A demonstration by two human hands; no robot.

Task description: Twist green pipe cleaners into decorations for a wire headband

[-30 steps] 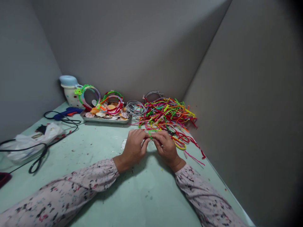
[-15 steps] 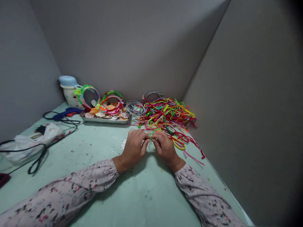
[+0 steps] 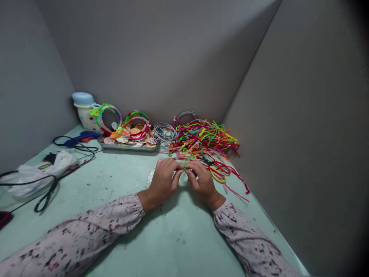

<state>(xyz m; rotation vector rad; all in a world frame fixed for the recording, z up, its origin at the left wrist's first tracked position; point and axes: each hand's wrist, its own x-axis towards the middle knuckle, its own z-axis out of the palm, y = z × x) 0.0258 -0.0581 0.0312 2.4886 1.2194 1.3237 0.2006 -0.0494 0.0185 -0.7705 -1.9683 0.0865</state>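
Fingertips meet over the table, where my left hand (image 3: 165, 175) pinches a green pipe cleaner (image 3: 189, 158). Opposite it, my right hand (image 3: 201, 180) pinches the same green strand, thumb and forefinger together. A short end of it pokes up between the two hands; the rest is hidden by my fingers. Just beyond the hands lies a tangled heap of colourful pipe cleaners (image 3: 201, 134), red, pink, green and yellow. A small whitish piece (image 3: 150, 176) lies beside my left hand, partly covered.
A metal tray (image 3: 129, 147) holds shells and bent pipe-cleaner rings (image 3: 138, 132). Near it are a coil of grey wire (image 3: 165, 132) and a white jar with a blue lid (image 3: 83, 99). Black cable (image 3: 54, 184) and a plastic bag (image 3: 31, 175) lie at left. Grey walls enclose the table.
The green strand's free end between my fingertips has shifted slightly and shows a little more. Both hands stay in almost the same place, still pinching.
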